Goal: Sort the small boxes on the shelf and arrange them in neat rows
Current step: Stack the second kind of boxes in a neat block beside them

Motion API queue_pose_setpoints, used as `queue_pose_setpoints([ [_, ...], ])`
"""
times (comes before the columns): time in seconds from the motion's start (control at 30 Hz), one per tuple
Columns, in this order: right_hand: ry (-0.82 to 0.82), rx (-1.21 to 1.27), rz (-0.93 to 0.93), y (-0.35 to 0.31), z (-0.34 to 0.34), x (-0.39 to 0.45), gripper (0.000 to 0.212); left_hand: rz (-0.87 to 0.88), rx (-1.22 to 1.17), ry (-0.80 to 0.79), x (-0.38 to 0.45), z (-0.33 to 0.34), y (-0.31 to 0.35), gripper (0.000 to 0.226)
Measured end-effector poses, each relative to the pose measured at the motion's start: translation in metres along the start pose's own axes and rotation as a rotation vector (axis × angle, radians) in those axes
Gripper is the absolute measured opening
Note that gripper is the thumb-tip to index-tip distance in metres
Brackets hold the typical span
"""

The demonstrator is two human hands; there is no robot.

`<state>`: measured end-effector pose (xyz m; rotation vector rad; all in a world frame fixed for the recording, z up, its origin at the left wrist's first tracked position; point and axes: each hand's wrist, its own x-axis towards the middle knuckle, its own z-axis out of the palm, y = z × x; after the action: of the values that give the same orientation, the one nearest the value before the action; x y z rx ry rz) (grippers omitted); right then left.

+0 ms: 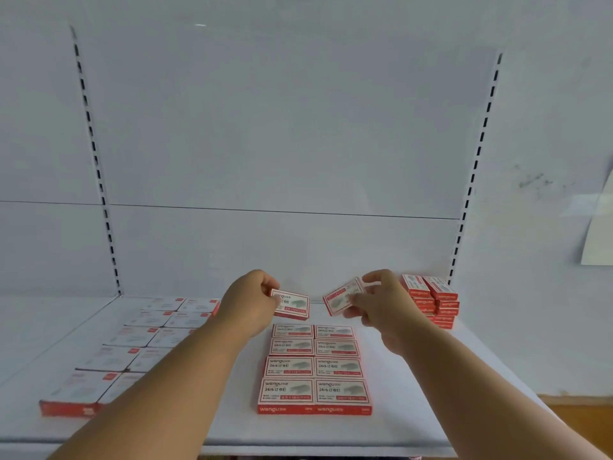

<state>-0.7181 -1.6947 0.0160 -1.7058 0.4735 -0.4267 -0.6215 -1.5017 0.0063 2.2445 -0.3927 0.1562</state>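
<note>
Pinching one small box (291, 304) in the left grip (247, 302) — another box (343, 296) in the right grip (381, 302) — above the shelf (232, 429).

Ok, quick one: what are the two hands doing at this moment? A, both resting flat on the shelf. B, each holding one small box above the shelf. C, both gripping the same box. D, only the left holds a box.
B: the left hand holds one small box and the right hand holds another box, both lifted behind the laid-out block of boxes on the shelf.
</note>
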Motion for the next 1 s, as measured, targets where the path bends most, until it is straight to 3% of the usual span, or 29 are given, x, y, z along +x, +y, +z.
queue_pose_setpoints([
  [0.13, 0.051, -0.188, -0.078, 0.0, 0.002, 0.011, 0.018, -0.073, -0.024, 0.0, 0.008, 0.013, -0.011, 0.014],
  [0.27, -0.034, -0.398, -0.15, 0.007, 0.01, 0.026, 0.024, -0.108, 0.021, 0.015, 0.013, 0.022, -0.015, 0.021],
  [0.47, -0.133, -0.582, -0.113, 0.024, 0.027, 0.041, 0.011, -0.083, 0.12, -0.047, 0.016, 0.034, -0.023, 0.02],
  [0.67, -0.064, -1.016, -0.109, 0.023, 0.02, 0.037, 0.023, -0.02, 0.176, -0.033, 0.013, 0.041, -0.028, 0.028],
  [1.0, -0.102, -0.992, -0.12, 0.031, 0.029, 0.039, 0.027, 0.076, 0.233, -0.012, 0.013, 0.044, -0.028, 0.019],
])
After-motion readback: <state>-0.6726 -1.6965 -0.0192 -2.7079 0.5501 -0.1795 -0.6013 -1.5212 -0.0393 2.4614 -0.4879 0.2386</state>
